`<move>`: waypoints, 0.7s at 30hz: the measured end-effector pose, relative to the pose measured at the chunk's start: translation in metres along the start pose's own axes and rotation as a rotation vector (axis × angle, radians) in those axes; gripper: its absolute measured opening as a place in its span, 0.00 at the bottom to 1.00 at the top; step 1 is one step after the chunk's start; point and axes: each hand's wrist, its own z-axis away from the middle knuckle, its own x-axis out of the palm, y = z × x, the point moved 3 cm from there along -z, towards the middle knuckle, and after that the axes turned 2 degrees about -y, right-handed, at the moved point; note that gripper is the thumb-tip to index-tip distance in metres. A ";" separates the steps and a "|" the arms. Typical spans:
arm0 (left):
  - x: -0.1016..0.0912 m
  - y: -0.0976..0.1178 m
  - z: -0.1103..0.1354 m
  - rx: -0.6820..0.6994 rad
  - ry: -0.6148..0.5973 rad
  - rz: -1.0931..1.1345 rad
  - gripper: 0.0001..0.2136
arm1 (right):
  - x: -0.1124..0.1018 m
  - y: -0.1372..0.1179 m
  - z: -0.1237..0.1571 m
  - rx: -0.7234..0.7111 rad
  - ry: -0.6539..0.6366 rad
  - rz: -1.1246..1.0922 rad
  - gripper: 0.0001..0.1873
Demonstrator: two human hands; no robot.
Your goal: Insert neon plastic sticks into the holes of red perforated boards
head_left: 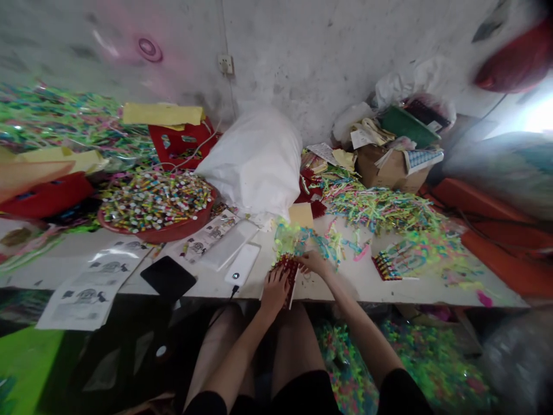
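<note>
My left hand [275,288] rests with curled fingers on a red card of small coloured pieces [288,271] at the table's front edge. My right hand [314,263] lies just to its right, fingers bent and touching the same card near its top. A heap of bright green and blue wrapped items [298,239] lies right behind both hands. A second filled red card [394,262] sits further right on the white table [207,282].
A red basin heaped with colourful small pieces [158,202] stands left, a white sack [254,158] behind centre. A white power bank [242,264], a black pad [168,278], printed sheets [93,288] lie left. Cardboard box [389,167] at back right.
</note>
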 end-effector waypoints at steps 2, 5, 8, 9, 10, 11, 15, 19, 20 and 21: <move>-0.001 0.000 0.000 0.002 -0.011 -0.005 0.16 | -0.020 0.028 0.002 0.083 0.089 0.015 0.16; -0.001 0.001 -0.001 0.003 -0.024 -0.015 0.16 | -0.050 0.066 0.008 0.183 0.348 0.095 0.19; -0.001 0.001 -0.003 0.001 -0.036 -0.025 0.16 | -0.059 0.093 0.019 0.263 0.489 0.152 0.22; 0.000 0.002 -0.004 -0.001 -0.042 -0.030 0.16 | -0.056 0.099 0.023 0.275 0.498 0.177 0.22; 0.001 0.002 -0.005 -0.004 -0.046 -0.037 0.15 | -0.052 0.103 0.026 0.277 0.500 0.208 0.21; 0.003 0.003 -0.007 -0.008 -0.049 -0.045 0.15 | -0.047 0.105 0.030 0.272 0.493 0.241 0.20; 0.008 0.009 -0.015 -0.045 -0.041 -0.077 0.15 | -0.032 0.111 0.038 0.292 0.398 0.232 0.16; 0.012 0.016 -0.025 -0.103 -0.044 -0.074 0.14 | -0.032 0.123 0.043 0.321 0.321 0.029 0.12; 0.011 0.017 -0.026 -0.112 -0.049 -0.066 0.14 | -0.032 0.126 0.044 0.306 0.320 -0.039 0.10; 0.010 0.018 -0.027 -0.118 -0.053 -0.056 0.15 | -0.033 0.129 0.045 0.279 0.333 -0.114 0.09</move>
